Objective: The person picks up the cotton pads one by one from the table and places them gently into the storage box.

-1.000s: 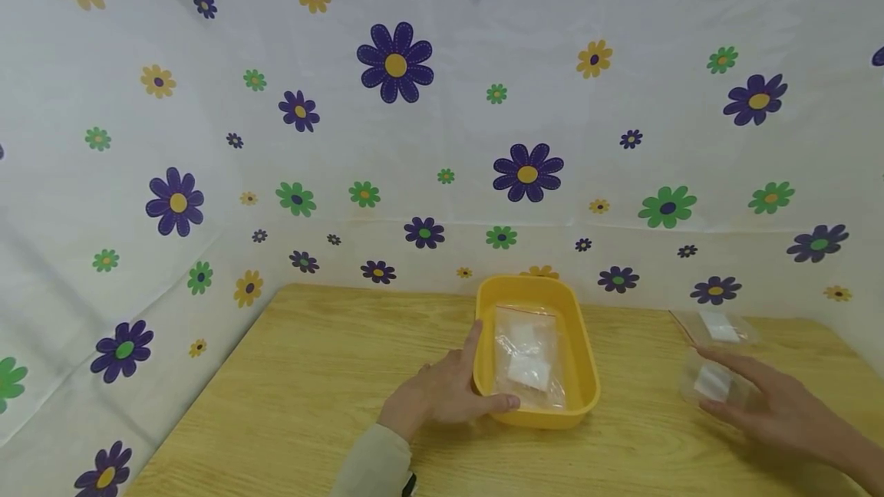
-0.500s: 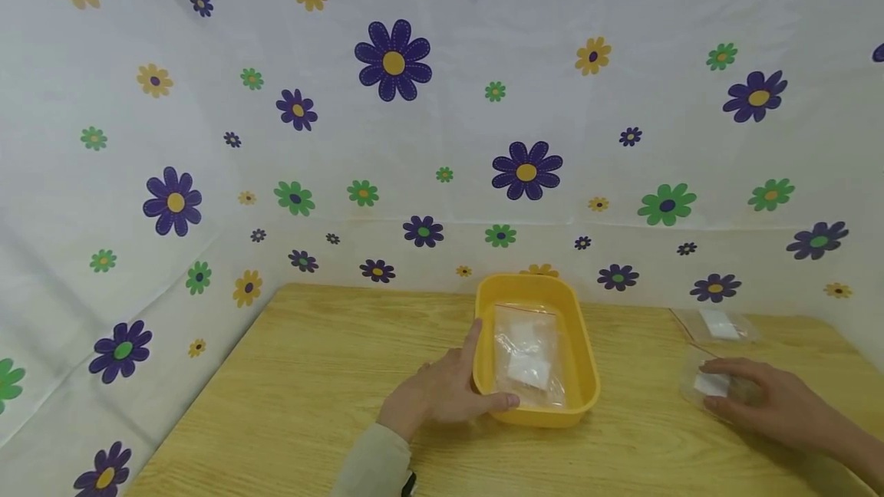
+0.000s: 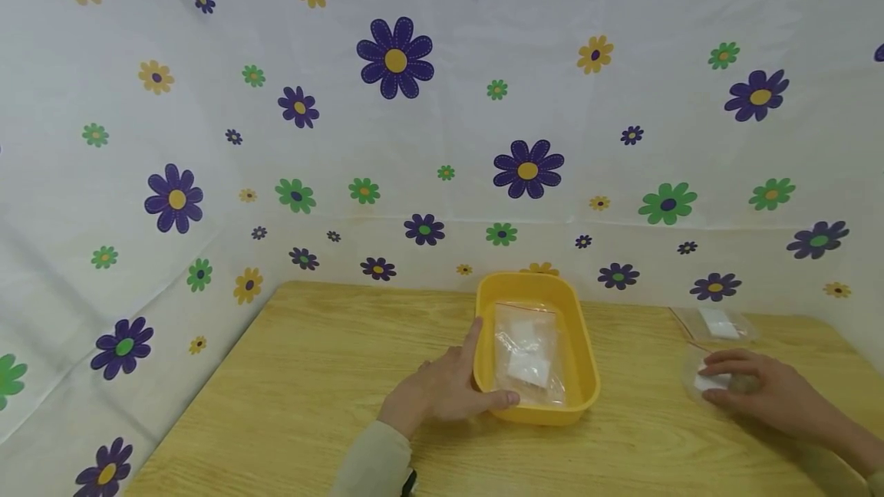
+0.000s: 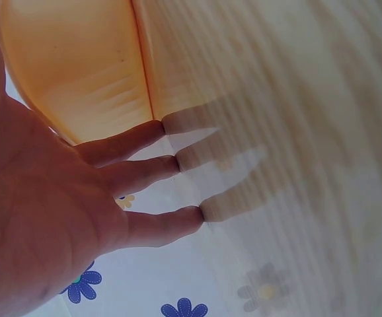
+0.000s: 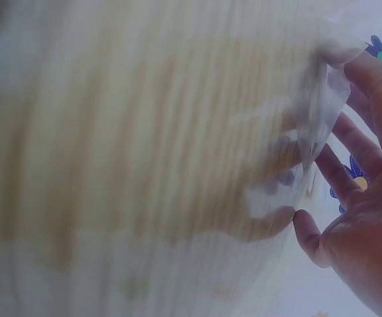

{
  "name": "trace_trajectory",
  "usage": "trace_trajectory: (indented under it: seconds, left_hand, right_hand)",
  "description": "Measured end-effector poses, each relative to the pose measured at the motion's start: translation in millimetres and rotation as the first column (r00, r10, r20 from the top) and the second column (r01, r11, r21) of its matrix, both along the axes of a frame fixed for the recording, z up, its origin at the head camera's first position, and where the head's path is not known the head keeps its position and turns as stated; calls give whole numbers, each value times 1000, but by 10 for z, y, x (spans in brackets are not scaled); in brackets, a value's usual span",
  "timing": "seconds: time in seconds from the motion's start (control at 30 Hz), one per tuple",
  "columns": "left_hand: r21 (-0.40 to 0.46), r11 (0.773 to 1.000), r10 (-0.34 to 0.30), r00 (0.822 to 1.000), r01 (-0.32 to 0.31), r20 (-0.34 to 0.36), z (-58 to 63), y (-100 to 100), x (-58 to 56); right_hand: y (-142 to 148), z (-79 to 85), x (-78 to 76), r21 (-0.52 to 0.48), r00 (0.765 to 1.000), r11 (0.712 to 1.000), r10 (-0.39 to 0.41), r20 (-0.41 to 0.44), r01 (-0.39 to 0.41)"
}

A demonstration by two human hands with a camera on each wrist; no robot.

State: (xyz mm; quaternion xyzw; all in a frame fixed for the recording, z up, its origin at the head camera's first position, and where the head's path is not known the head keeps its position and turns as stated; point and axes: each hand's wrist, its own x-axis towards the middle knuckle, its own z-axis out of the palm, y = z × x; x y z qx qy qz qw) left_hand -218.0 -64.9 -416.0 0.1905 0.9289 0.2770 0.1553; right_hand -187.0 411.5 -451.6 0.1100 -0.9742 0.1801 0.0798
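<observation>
My left hand (image 3: 442,393) rests at the near-left corner of a yellow plastic tray (image 3: 590,382), its thumb over the front rim and index finger along the left side. In the left wrist view three straight fingers (image 4: 148,228) touch the table beside the tray. Inside the tray lies a clear zip-lock bag (image 3: 528,351) with white contents and a red seal line. At the right, my right hand (image 3: 780,397) pinches another clear zip-lock bag (image 3: 711,382) between thumb and fingers, partly covering it. Its clear plastic (image 5: 320,99) shows at the fingers in the right wrist view.
A further clear zip-lock bag (image 3: 718,324) with a white piece inside lies just behind the one in my right hand, near the back edge. The wood-grain table (image 3: 290,374) meets a flower-print cloth (image 3: 442,121) at the back and left.
My right hand has come down over the nearer bag on the right, and its fingers have closed on it. My left hand and the tray stay in place.
</observation>
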Motion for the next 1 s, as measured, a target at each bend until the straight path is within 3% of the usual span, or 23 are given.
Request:
trace_trajectory:
  seconds: [0.13,0.37,0.67,1.0]
  left_hand:
    - [1,1000,2,1000,-2,5,3,2,2]
    - [-14,1000,7,1000,-7,2,15,9,11]
    - [-8,1000,5,1000,-5,6,7,4,0]
    - [-3,1000,3,1000,-3,15,22,-4,15]
  right_hand:
    - [23,8,1,-48,1000,999,7,14,-6]
    - [42,-46,14,-134,998,990,46,-38,-51]
    - [44,-47,23,-162,995,984,58,-77,-70]
    - [27,25,40,-137,998,989,44,-55,-51]
